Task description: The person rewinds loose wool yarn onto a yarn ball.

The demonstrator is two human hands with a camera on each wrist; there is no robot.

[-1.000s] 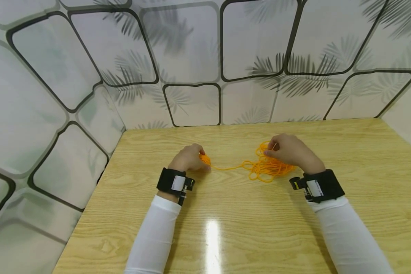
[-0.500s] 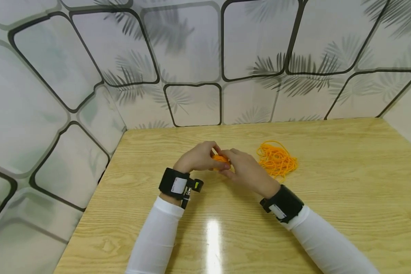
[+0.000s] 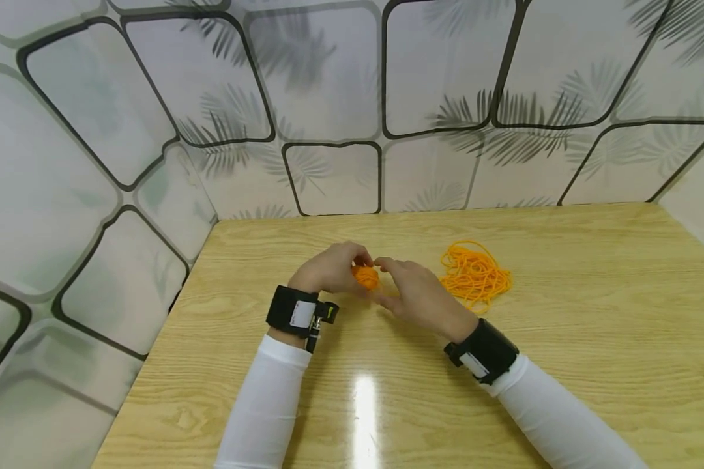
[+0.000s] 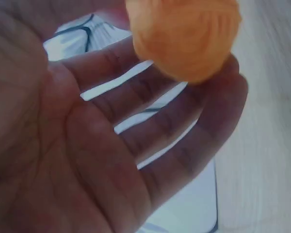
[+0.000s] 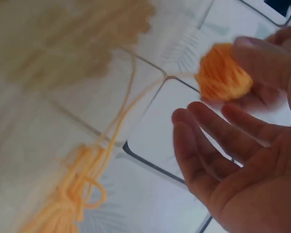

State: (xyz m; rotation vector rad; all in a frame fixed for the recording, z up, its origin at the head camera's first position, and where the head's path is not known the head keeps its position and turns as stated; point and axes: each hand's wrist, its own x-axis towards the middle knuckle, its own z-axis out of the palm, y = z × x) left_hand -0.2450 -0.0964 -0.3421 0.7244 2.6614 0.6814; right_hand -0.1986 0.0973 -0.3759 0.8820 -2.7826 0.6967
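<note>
A small orange yarn ball [image 3: 366,278] is held in the fingers of my left hand [image 3: 328,268], above the table. In the left wrist view the ball [image 4: 184,39] lies against the fingertips, away from the palm. My right hand [image 3: 425,296] is just right of the ball, fingers loosely bent, with nothing gripped between them. From the right wrist view, a strand runs from the ball [image 5: 223,73] toward the loose yarn [image 5: 70,199]. That loose orange yarn [image 3: 475,277] lies tangled on the table behind the right hand.
The wood-grain table [image 3: 211,404] carries the yarn and reflects a bright strip of light. A patterned wall [image 3: 334,179] borders its back edge, and another patterned wall stands to the left. Each wrist wears a black strap [image 3: 293,311] with a small camera.
My right hand has left the loose yarn and moved left to the ball, then come slightly apart from it. The left hand has lifted the ball and turned it into fuller view.
</note>
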